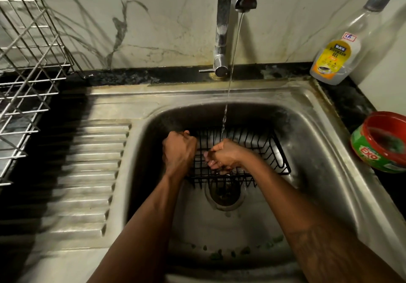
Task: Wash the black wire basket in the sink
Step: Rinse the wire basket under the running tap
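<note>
Deep within the steel sink (318,129), the black wire basket (261,148) is set toward the back of the basin, its near edge reaching over the round drain (224,192). Its left rim is clenched from above by the left grip (179,151), fist closed round the wire. The right grip (226,155) is lowered inside the basket with its fingers curled; whether a wire or some small thing is pinched there cannot be told, since the fingertips are blurred and wet. A thin stream of water (230,74) is let down from the chrome tap (227,30) and lands just at the right grip. Both forearms are stretched across the basin, so part of the basket's near side is hidden. A ribbed steel drainboard (87,172) is joined to the sink on the left, with a silver wire rack (28,63) standing beyond it. On the dark desk (351,102) a clear dishwash gel bottle (338,56) is stood in the back right corner, and a red-rimmed green tub (380,142) is placed beside the sink's right edge. Small green scraps (219,254) are scattered on the dull, stained basin floor nearest the person
</note>
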A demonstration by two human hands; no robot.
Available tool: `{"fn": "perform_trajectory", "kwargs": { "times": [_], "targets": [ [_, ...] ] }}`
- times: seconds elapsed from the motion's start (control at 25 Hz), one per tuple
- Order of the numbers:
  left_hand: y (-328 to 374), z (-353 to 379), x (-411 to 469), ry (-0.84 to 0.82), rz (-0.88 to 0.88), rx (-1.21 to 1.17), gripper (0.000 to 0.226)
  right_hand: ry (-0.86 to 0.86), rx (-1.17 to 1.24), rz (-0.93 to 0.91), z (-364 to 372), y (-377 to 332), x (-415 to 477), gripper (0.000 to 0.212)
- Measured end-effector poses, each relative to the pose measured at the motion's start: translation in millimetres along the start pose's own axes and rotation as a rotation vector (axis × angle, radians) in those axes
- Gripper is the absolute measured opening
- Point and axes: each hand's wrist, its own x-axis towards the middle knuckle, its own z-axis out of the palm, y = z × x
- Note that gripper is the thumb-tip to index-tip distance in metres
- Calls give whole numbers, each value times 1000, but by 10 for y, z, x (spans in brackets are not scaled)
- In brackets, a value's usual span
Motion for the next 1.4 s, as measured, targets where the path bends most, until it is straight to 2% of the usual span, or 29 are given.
{"fn": "perform_trajectory", "kwargs": {
  "times": [0.16,0.28,0.36,0.44,0.56,0.68,0.72,0.8,0.84,0.88,0.92,1.0,1.16,1.24,1.32,1.4],
  "targets": [
    [149,-102,132,-263,-322,-279,27,-17,-382,-97,-225,-217,-355,39],
    [140,-191,255,-457,-421,-470,38,-82,-330,-205,-340,-451,-679,52],
    [87,-220,342,-477,-473,-534,39,-91,-354,-298,-382,-511,-816,54],
    [55,-221,391,-485,-510,-632,40,-103,-418,-403,-411,-491,-874,46],
    [74,-243,348,-456,-467,-709,34,-94,-430,-557,-433,-447,-861,30],
    [110,-297,263,-316,-372,-620,19,92,-484,-683,-475,-483,-814,21],
    [119,-319,249,-272,-329,-561,26,182,-537,-718,-495,-477,-780,20],
    [111,-363,254,-203,-186,-250,50,368,-634,-728,-518,-426,-696,22],
    [130,-384,240,-186,-75,-126,56,463,-670,-715,-522,-395,-669,24],
    [139,-371,222,-190,27,-104,55,546,-695,-705,-531,-362,-647,27],
    [177,-344,158,-200,94,-155,53,613,-719,-708,-549,-327,-631,30],
    [253,-207,67,-205,112,-335,56,714,-790,-705,-557,-281,-612,39],
    [299,59,-2,-159,-17,-740,51,891,-894,-490,-132,-516,-535,54],
    [304,34,77,-110,-107,-852,48,891,-963,-463,247,-720,-428,54],
    [284,-15,155,-43,-201,-950,43,824,-1016,-513,418,-853,-384,55],
    [283,-39,181,15,-206,-856,40,784,-1021,-522,270,-800,-410,61]
  ]
}}
